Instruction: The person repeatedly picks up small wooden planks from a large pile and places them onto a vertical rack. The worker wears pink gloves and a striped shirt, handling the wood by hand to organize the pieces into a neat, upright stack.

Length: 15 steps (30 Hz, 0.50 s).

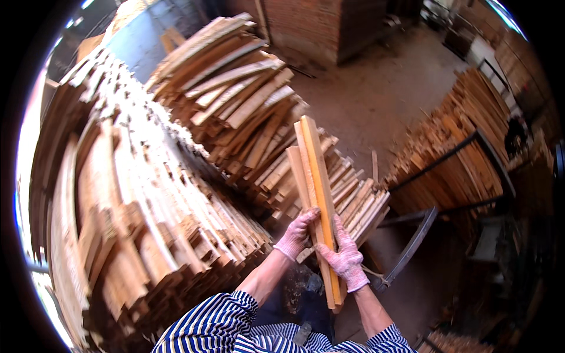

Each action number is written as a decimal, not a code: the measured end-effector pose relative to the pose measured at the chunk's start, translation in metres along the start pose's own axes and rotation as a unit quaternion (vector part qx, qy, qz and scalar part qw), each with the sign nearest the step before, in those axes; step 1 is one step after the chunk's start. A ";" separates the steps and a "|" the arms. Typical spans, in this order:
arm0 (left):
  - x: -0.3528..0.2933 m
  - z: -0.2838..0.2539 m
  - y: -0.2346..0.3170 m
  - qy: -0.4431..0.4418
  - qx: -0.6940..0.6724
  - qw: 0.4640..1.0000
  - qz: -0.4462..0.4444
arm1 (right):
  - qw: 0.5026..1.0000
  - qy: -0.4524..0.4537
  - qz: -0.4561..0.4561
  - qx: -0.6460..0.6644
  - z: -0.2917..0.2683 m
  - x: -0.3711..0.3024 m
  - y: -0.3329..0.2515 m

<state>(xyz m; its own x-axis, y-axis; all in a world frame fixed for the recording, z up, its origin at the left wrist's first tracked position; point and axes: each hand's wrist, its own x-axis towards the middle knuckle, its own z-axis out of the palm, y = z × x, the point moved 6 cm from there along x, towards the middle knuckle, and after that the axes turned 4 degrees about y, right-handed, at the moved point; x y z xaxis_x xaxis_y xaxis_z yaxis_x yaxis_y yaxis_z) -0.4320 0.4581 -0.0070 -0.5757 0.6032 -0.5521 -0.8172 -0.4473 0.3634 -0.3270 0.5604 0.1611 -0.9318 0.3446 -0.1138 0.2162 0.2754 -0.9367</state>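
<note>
A small bundle of wooden strips (316, 170) stands nearly upright in front of me, long sides together, one strip a brighter yellow than the others. My left hand (298, 233), in a pinkish knit glove, is closed on the bundle's left side at about mid-length. Slightly lower, my right hand (344, 257), gloved alike, grips it from the right, its thumb lying across the front. The lower ends of the strips hang between my forearms. Just beyond the bundle lies a stack of similar strips (359, 206).
A large stack of boards (135, 235) fills the left side. Behind it rises a heap of rough planks (235, 94). At right, more strips (459, 170) rest in a dark metal frame (491, 159). A grey metal bar (412, 247) slants near my right hand. A brick wall (303, 26) stands far back.
</note>
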 end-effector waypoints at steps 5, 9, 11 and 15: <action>-0.088 0.112 0.078 -0.092 -0.051 0.987 0.120 | 0.981 -0.041 -0.086 0.170 -0.016 0.005 -0.124; -0.193 0.147 0.116 -0.034 0.059 0.958 0.277 | 0.967 -0.104 -0.146 0.180 -0.011 0.008 -0.252; -0.241 0.149 0.121 -0.074 0.047 0.940 0.331 | 0.964 -0.108 -0.234 0.066 0.000 0.013 -0.314; -0.338 0.142 0.127 -0.097 0.189 0.893 0.398 | 0.931 -0.146 -0.324 -0.084 0.054 0.019 -0.430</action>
<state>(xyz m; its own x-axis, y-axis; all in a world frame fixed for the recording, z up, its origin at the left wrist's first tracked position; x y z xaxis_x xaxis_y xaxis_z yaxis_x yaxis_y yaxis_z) -0.3446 0.2911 0.3324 -0.9417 0.3141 0.1206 -0.0780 -0.5526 0.8298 -0.4540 0.3996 0.5441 -0.9164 -0.1945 0.3499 -0.3998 0.4861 -0.7771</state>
